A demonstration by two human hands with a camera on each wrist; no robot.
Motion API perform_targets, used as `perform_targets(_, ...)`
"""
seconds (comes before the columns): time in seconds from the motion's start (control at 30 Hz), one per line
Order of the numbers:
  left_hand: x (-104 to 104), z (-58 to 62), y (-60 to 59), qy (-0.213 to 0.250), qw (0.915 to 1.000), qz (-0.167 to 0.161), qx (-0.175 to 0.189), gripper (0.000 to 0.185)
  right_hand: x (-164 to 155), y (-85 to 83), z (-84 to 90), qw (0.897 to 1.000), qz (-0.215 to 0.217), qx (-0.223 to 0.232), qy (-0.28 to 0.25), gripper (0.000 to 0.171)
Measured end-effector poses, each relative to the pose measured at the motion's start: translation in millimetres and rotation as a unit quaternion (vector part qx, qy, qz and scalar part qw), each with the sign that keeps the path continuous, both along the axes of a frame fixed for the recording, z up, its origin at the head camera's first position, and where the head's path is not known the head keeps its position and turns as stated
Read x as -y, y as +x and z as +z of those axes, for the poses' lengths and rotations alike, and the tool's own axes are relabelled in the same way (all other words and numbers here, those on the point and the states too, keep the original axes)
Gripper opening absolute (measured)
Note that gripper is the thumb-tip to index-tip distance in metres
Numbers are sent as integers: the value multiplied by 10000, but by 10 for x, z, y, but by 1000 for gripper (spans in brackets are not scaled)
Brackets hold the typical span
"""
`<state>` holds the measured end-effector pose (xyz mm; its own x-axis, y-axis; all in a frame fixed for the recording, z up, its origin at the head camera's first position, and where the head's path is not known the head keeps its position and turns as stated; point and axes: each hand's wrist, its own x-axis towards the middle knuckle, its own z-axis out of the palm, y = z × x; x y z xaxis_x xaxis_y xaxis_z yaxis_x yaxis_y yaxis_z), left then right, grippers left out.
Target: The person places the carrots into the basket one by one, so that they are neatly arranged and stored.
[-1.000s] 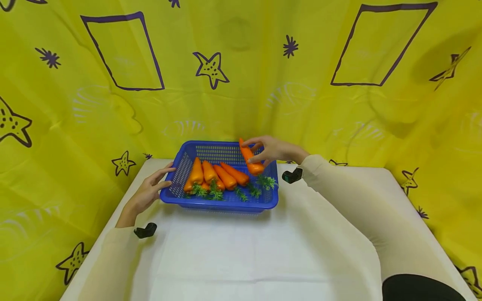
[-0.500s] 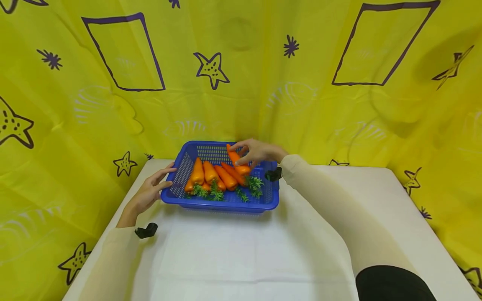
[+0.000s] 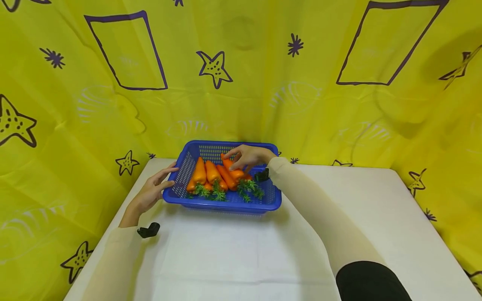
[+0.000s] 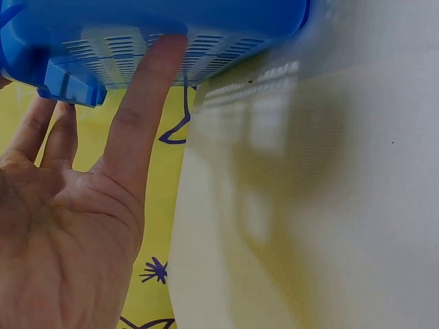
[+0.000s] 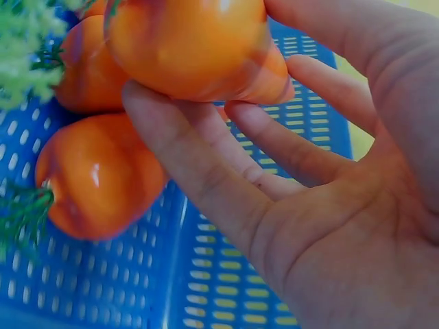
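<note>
A blue slotted basket (image 3: pixel 226 205) stands at the back of the white table and holds several orange carrots (image 3: pixel 200 172) with green tops. My right hand (image 3: pixel 236 160) reaches into it and grips one carrot (image 3: pixel 228 164), which lies low on the others. In the right wrist view the fingers (image 5: pixel 206 171) curl under this carrot (image 5: pixel 192 48), with the thumb over it and another carrot (image 5: pixel 96 171) on the basket floor (image 5: pixel 226 281). My left hand (image 3: pixel 165 179) rests on the basket's left side. Its straight fingers (image 4: pixel 147 96) press the blue wall (image 4: pixel 226 27).
A white cloth covers the table (image 3: pixel 248 251). A yellow curtain (image 3: pixel 241 83) with purple stars and shapes hangs close behind and on both sides. Both arms wear pale sleeves, each with a small black wrist camera (image 3: pixel 148 230).
My right hand has carried the carrot left and down from above the basket's right rim onto the carrots inside. The left hand has stayed on the basket's side.
</note>
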<state>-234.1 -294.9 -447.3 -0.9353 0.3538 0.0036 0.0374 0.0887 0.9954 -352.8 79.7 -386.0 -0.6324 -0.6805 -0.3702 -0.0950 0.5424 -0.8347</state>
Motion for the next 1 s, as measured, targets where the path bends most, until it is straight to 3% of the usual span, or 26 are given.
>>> perform_targets(0.6,-31,-8,-23,72,10000,13,-47,53,218,-128,-174,9978,-137,649,-61,62)
perform_targets(1.0,21,-31,-13,78,10000,59,-10,53,357,-150,-204,9990,43,397,217,62)
